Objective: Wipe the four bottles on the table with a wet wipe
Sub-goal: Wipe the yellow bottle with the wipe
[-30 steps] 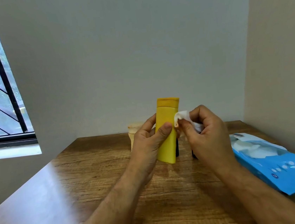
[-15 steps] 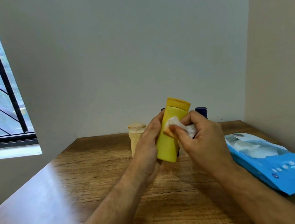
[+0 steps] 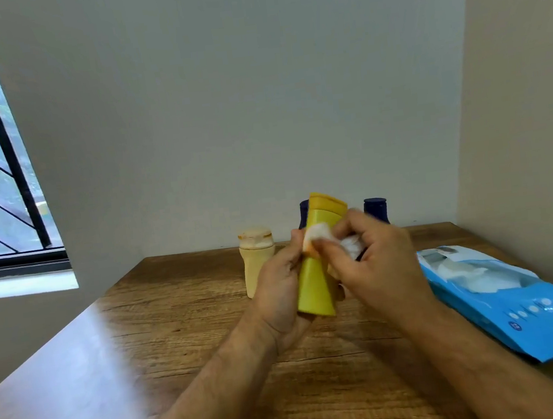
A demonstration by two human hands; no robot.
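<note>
Left hand (image 3: 279, 288) grips yellow bottle (image 3: 314, 284), right hand (image 3: 378, 266) pinches wipe (image 3: 320, 238) (hiding two blue-capped bottles (image 3: 375, 208)).

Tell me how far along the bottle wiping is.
Done: cannot tell; no bottle shows whether it has been wiped. In hand: the left hand holds the yellow bottle tilted above the table, while the right hand rubs the wet wipe on it. Possibly left: the cream bottle and two dark blue-capped bottles standing behind.
</note>
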